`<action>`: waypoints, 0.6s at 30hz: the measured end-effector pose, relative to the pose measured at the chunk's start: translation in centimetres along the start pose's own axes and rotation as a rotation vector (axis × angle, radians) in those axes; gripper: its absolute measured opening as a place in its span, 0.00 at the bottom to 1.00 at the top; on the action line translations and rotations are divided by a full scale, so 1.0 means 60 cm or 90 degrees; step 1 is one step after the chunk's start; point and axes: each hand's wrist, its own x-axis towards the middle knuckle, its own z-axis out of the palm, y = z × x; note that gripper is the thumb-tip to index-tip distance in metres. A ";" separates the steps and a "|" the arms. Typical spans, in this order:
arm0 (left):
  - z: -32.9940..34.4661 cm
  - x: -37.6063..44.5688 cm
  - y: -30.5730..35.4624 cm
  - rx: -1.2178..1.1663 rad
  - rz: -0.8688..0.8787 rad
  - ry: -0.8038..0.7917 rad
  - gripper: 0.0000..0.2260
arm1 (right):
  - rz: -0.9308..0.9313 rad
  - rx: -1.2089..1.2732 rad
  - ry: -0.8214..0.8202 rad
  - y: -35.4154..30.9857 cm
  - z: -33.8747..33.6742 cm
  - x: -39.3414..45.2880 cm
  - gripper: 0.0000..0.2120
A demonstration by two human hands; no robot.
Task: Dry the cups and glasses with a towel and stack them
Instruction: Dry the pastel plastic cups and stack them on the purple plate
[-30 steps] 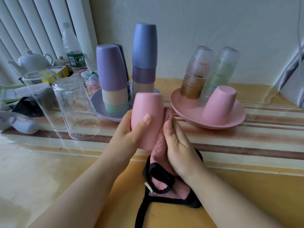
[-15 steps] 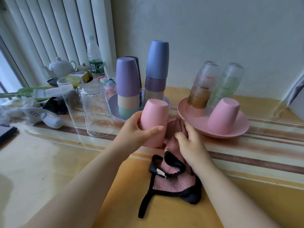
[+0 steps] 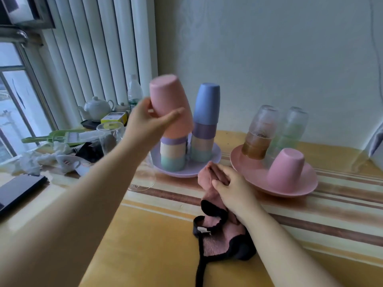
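Above the purple plate: we find the left hand (image 3: 148, 121) gripping a pink cup (image 3: 170, 105), thumb across its front and fingers behind; the cup is upside down, tilted, and held over the left stack (image 3: 173, 155); whether its rim touches that stack we cannot tell, the view being blurred.
Left stack: upturned cups in purple, cream and green on the purple plate (image 3: 194, 171); the purple one is mostly hidden behind the held cup.
Right stack: we note a taller stack (image 3: 204, 123) just beside it on the same plate; blue on top, then purple, cream, green.
Right hand: the right hand (image 3: 234, 187) rests on the pink towel (image 3: 215, 224); its fingers are curled around a bunched fold at the towel's far end.
Towel: pink with black trim, lying on the yellow striped tablecloth (image 3: 310, 214), between the two plates and nearer to us.
Pink plate: the pink plate (image 3: 290, 188) carries a second pink cup (image 3: 285, 167), upturned, with an amber glass stack (image 3: 260, 133) and a greenish glass stack (image 3: 290, 131) behind it.
Left side: we record a clear glass (image 3: 109, 137), a white teapot (image 3: 96, 107), a water bottle (image 3: 134, 92) and a dark flat device (image 3: 19, 190).
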 end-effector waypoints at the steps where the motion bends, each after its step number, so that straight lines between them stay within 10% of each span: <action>1: -0.006 0.017 0.011 0.001 0.011 0.013 0.25 | -0.010 0.003 -0.001 -0.006 0.001 0.004 0.21; 18: 0.022 0.131 -0.038 0.211 -0.100 -0.081 0.28 | -0.050 0.176 -0.028 0.028 0.034 0.037 0.24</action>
